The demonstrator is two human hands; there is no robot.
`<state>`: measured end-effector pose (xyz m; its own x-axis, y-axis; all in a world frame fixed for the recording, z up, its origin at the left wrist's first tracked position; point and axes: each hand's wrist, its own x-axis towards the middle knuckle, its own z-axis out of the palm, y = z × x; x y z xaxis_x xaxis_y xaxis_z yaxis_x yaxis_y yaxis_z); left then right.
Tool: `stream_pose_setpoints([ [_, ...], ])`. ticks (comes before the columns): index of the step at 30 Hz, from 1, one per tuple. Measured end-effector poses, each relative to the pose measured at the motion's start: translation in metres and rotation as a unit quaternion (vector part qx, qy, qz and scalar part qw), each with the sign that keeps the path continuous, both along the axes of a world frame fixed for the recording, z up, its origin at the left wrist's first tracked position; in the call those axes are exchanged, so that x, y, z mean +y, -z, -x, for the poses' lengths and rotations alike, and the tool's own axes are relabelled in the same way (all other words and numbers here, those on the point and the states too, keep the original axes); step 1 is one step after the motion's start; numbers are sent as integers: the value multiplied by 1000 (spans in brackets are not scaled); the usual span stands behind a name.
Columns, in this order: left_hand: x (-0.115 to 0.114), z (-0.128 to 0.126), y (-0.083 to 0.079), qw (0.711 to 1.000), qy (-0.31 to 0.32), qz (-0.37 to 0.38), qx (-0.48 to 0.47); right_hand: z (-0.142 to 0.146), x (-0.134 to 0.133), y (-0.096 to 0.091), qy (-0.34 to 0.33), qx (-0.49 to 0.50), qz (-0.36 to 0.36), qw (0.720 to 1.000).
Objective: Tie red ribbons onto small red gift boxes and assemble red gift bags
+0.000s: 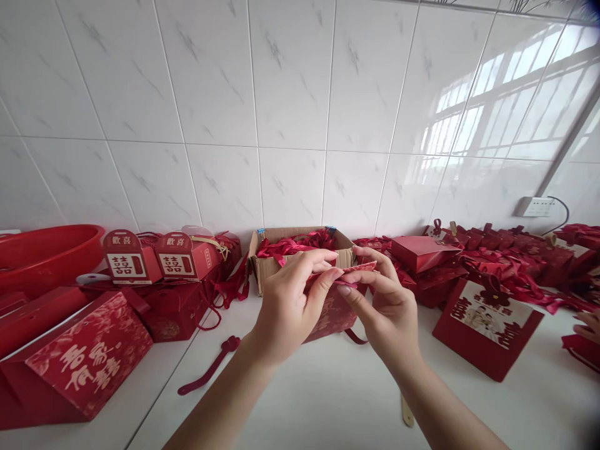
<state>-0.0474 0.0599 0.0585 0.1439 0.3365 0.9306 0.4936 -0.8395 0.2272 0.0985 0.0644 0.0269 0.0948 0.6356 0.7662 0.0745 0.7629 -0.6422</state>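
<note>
Both my hands are raised over the middle of the white table, pinching the top edge of a red gift box (332,315) with pale printing on its front. My left hand (293,303) has thumb and fingers closed on the left part of that edge. On the right part, my right hand (387,306) grips with thumb and fingertips. My hands hide most of the box's top. A dark red strap (355,336) sticks out low at its right side. Left of my left forearm lies a loose dark red strap with a flower-shaped end (210,365).
Behind my hands stands a cardboard box (255,265) of red ribbons. Red gift boxes (100,359) crowd the left, near a red basin (51,250). A photo-printed box (490,325) and many more are on the right. Another person's hand (589,326) shows at the right edge.
</note>
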Motion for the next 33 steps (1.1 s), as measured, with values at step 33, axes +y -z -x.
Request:
stream_pose_setpoints([
  [33, 0, 0, 2, 999, 2, -42, 8, 3, -5, -5, -46, 38, 76, 995],
])
